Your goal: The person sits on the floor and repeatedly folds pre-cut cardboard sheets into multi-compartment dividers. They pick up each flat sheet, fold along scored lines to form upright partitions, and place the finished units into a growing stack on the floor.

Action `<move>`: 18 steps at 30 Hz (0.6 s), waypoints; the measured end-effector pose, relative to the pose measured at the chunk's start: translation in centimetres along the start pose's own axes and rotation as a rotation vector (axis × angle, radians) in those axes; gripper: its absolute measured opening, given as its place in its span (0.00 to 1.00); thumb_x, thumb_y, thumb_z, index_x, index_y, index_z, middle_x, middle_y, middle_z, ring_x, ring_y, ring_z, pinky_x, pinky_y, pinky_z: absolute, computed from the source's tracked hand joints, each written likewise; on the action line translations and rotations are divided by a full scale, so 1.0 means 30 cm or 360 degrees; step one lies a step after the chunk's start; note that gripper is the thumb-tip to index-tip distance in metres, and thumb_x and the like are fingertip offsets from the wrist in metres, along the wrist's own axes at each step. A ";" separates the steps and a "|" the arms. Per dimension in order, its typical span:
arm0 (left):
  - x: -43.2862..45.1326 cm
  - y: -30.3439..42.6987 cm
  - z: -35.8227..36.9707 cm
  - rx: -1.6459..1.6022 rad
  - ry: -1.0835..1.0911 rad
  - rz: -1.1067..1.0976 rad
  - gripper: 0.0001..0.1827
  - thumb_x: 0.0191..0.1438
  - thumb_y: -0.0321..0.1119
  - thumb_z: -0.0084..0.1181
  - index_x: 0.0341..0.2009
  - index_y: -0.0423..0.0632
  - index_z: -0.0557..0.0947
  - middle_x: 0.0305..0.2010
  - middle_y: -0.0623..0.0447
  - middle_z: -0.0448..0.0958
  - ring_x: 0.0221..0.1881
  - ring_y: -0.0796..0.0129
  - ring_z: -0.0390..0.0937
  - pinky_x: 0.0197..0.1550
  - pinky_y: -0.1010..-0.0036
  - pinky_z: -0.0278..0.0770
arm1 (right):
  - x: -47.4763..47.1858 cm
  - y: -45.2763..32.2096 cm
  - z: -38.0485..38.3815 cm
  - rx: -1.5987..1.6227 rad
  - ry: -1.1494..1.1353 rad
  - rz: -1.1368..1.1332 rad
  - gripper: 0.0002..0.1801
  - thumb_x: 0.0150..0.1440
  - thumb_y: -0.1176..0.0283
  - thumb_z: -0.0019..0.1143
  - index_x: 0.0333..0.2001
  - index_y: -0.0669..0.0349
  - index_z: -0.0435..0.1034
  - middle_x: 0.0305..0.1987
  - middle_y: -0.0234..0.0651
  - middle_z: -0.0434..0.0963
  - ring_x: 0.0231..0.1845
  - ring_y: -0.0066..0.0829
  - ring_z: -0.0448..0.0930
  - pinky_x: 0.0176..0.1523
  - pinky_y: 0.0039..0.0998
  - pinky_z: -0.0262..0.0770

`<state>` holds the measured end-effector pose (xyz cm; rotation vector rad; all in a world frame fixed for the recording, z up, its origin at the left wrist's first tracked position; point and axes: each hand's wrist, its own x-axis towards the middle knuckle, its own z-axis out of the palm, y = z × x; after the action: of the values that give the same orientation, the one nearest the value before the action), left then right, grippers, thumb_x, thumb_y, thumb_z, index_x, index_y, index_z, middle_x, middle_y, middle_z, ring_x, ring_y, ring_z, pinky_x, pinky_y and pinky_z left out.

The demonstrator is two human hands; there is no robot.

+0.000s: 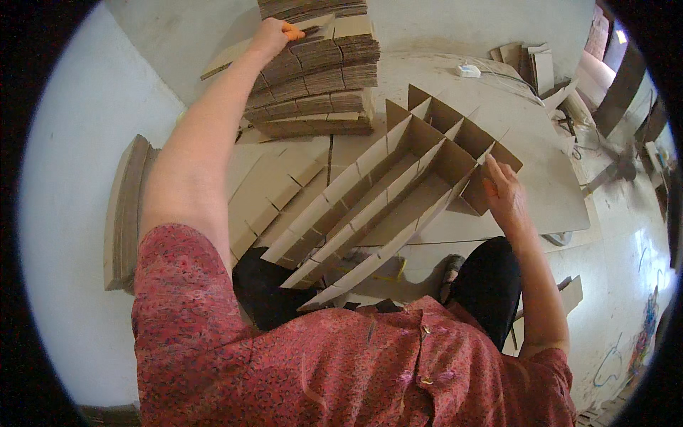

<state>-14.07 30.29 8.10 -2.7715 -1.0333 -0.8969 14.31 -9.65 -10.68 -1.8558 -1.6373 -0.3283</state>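
Note:
At the top of a tall stack of slotted cardboard strips [357,48], my left hand [275,40] pinches the edge of a top cardboard strip [320,24]. Orange coverings show on its fingertips. My right hand [504,192] grips the far right corner of a partly crossed cardboard divider [421,144]. Long slotted strips of this divider run towards my body, and short cross strips interlock with them at the far end. Its near ends jut past the table edge above my lap. Flat slotted cardboard strips [267,203] lie left of the divider.
The divider rests on a pale table [549,181]. A white power strip [468,71] with a cable lies near the back. Cardboard pieces [539,64] lean at the back right. Another cardboard stack [125,213] stands by the left wall. A fan [621,163] stands at right.

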 end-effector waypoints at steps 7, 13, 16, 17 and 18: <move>-0.138 0.165 -0.054 -0.0321 0.0558 0.0056 0.09 0.51 0.34 0.53 0.37 0.49 0.82 0.35 0.50 0.79 0.34 0.66 0.76 0.38 0.74 0.72 | 0.045 -0.204 -0.091 0.0607 0.0246 -0.0014 0.16 0.52 0.75 0.50 0.46 0.64 0.67 0.38 0.41 0.73 0.37 0.39 0.75 0.39 0.29 0.72; -0.515 0.601 0.119 -0.1084 0.0093 0.0892 0.18 0.46 0.22 0.49 0.45 0.44 0.76 0.47 0.46 0.73 0.45 0.61 0.74 0.47 0.74 0.70 | 0.096 -0.278 -0.084 0.2499 -0.0072 0.0893 0.13 0.56 0.72 0.47 0.43 0.69 0.67 0.39 0.38 0.74 0.37 0.26 0.76 0.40 0.26 0.73; -0.635 0.700 0.192 -0.0871 -0.0097 0.1310 0.19 0.45 0.23 0.55 0.45 0.44 0.76 0.54 0.46 0.68 0.52 0.58 0.69 0.53 0.72 0.66 | 0.089 -0.272 -0.079 0.2447 0.0176 0.1085 0.13 0.56 0.71 0.47 0.43 0.68 0.67 0.41 0.38 0.74 0.38 0.27 0.75 0.43 0.27 0.72; -0.648 0.692 0.209 -0.0885 -0.0039 0.1168 0.20 0.45 0.25 0.57 0.46 0.44 0.75 0.53 0.46 0.68 0.50 0.59 0.70 0.52 0.71 0.68 | 0.074 -0.275 -0.107 0.2170 0.0211 0.1033 0.14 0.56 0.72 0.46 0.44 0.68 0.68 0.42 0.38 0.73 0.41 0.27 0.75 0.45 0.26 0.71; -0.654 0.680 0.220 -0.0902 0.0016 0.1028 0.21 0.45 0.27 0.58 0.47 0.44 0.74 0.52 0.47 0.69 0.48 0.60 0.71 0.50 0.71 0.69 | 0.055 -0.256 -0.118 0.1987 0.0225 0.0969 0.13 0.56 0.73 0.47 0.44 0.67 0.68 0.42 0.37 0.74 0.41 0.26 0.74 0.46 0.25 0.69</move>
<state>-10.16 4.59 -4.90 -3.1762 0.1948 -1.2082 8.06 -10.26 -4.78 -1.1569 -0.7283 0.6735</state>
